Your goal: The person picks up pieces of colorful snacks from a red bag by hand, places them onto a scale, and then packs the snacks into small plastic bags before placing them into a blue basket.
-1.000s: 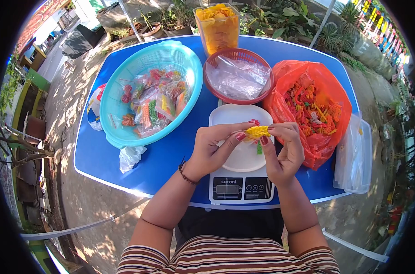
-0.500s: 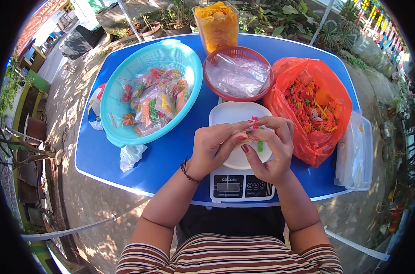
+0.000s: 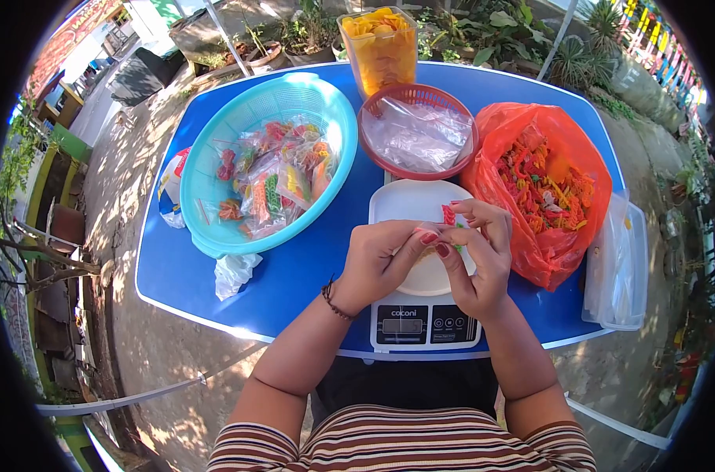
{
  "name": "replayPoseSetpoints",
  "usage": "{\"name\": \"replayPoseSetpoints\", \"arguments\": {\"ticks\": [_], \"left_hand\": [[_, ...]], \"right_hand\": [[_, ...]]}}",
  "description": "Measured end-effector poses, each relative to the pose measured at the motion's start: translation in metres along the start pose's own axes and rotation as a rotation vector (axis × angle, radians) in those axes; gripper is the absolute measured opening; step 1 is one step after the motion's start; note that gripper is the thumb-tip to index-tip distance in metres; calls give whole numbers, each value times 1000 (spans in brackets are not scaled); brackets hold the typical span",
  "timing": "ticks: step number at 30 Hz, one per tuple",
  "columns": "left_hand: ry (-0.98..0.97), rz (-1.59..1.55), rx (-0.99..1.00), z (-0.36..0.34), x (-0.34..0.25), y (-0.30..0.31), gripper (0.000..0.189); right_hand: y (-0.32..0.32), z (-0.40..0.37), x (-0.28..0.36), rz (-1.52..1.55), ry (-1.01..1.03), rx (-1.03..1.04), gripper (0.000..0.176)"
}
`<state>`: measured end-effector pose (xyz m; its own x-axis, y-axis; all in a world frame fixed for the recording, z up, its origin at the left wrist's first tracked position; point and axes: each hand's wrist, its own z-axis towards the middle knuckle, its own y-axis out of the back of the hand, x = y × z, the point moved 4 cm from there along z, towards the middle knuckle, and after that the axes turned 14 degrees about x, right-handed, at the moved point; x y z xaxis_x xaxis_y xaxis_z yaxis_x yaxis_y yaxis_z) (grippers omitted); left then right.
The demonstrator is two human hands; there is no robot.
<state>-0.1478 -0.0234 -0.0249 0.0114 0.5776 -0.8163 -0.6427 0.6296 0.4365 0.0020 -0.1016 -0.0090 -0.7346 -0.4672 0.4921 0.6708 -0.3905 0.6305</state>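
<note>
Over the white plate (image 3: 400, 203) of a kitchen scale (image 3: 385, 340), my hands meet fingertip to fingertip. Both pinch a small clear plastic bag (image 3: 449, 213) with red and green crinkled pieces showing past the fingers. My left hand (image 3: 381, 256) has its thumb and index finger closed at the bag's near edge; a dark braided bracelet circles that wrist. On the other side, the thumb and bent fingers of my right hand (image 3: 485, 256) press on the same bag. Most of the bag is hidden behind the fingers.
A turquoise basket (image 3: 204, 193) with filled packets stands left. Behind the scale are a red basket (image 3: 420, 175) of clear bags and a tub of yellow chips (image 3: 379, 55). A red plastic bag of colourful pieces (image 3: 554, 271) and a clear container (image 3: 628, 275) are right.
My fingertips have drawn together, the two thumbs now nearly touching at the small bag. More of its red contents show above the right fingers. The whole view has shifted slightly.
</note>
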Motion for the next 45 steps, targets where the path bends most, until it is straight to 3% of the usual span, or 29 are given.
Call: {"name": "replayPoseSetpoints", "arguments": {"ticks": [4,7,9,11,15,23,26,29,32,35,41,45], "left_hand": [[13,49,-10,-1,-3,-1,25],[71,-141,-36,0,6,0,29],[102,-358,-85,0,8,4,36],[100,-590,-202,0,15,8,36],[13,-762,-199,1,18,16,41],[67,-532,-226,2,19,11,24],[67,-511,-225,-3,21,11,21],[76,-561,-209,-1,20,12,18],[74,-589,-235,3,12,11,18],[56,-494,-191,-4,14,9,22],[112,-315,-51,0,3,5,21],[111,-276,4,1,1,3,24]], "right_hand": [[2,3,4,-53,56,49,9],[4,2,3,173,29,-114,17],[6,-7,-14,244,-211,-57,24],[3,-8,-22,155,-326,33,29],[-7,2,-17,-204,-264,159,32],[-12,-7,-28,-77,-272,78,29],[-8,-4,-25,111,-324,37,38],[-5,-3,-23,423,-287,-124,46],[-4,-6,-26,550,-205,-212,46],[2,-10,-24,681,-103,-368,35],[4,-14,-27,841,-35,-291,29],[-2,-16,-24,837,-194,-316,31]]}}
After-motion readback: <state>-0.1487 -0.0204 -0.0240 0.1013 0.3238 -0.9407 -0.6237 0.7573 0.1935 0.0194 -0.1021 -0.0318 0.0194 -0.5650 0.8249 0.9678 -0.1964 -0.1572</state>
